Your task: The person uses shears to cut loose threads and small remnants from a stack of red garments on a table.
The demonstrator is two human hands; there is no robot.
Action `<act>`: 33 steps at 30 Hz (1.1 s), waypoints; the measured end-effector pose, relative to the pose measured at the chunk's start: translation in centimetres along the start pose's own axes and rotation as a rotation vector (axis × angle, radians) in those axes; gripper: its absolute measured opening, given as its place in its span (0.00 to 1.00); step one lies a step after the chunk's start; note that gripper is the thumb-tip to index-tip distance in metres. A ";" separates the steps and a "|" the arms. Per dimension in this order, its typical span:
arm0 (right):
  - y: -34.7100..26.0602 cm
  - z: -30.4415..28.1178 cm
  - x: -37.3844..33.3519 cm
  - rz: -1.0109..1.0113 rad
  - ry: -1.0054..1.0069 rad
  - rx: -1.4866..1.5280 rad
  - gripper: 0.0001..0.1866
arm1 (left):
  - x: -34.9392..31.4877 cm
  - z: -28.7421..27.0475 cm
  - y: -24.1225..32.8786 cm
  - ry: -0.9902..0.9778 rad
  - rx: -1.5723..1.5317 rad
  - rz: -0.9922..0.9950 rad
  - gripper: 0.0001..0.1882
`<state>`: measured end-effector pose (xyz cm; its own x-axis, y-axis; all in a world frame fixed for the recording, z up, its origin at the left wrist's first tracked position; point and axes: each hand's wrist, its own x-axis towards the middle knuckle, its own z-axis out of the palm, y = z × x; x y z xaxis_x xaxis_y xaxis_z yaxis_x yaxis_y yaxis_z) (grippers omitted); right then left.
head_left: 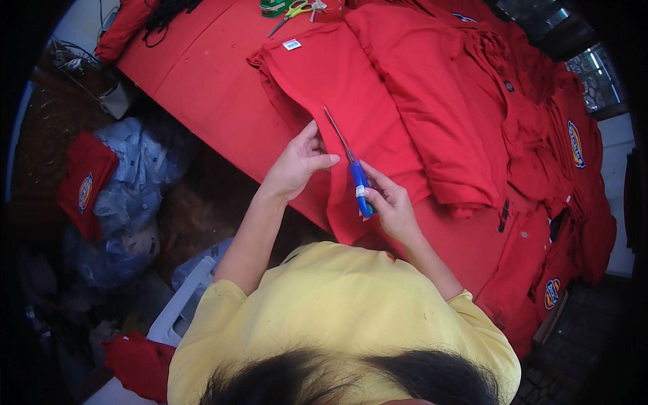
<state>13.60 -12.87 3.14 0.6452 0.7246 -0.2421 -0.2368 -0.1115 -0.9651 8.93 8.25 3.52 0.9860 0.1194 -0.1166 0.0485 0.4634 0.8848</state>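
Observation:
My right hand point(393, 208) grips a pair of scissors by the blue handle point(360, 181), which has a white band around it. The scissors' narrow dark blades point(336, 128) point up and to the left, close together and lying over red cloth. That cloth is a folded red garment point(351, 88) with a small white label point(291, 44) near its far edge. At the garment's left edge is my left hand point(295, 165), thumb on top of the cloth and the other fingers at or behind the edge, partly hidden. The scissors' tip is just right of these fingers.
More red garments point(439, 108) are piled on the red table point(202, 74) to the right. Yellow-green scissors point(297, 10) lie at the far edge beside a green container point(273, 7). On the left are clear plastic bags point(135, 169) and a white plastic chair point(179, 304).

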 end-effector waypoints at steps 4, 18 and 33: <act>0.1 0.0 0.3 0.057 0.027 -0.019 0.28 | 1.1 0.1 0.4 0.101 -0.117 0.056 0.29; 0.5 -0.4 2.7 -0.019 -0.012 -0.011 0.27 | 2.4 -0.6 0.9 0.134 -0.172 0.072 0.27; -0.6 -0.3 4.3 -0.023 -0.080 0.166 0.24 | 2.2 -1.6 0.9 0.149 -0.100 0.042 0.29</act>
<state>16.76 -9.89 2.59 0.5937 0.7781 -0.2052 -0.3437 0.0146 -0.9390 10.85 10.38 3.35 0.9517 0.2661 -0.1531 -0.0153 0.5391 0.8421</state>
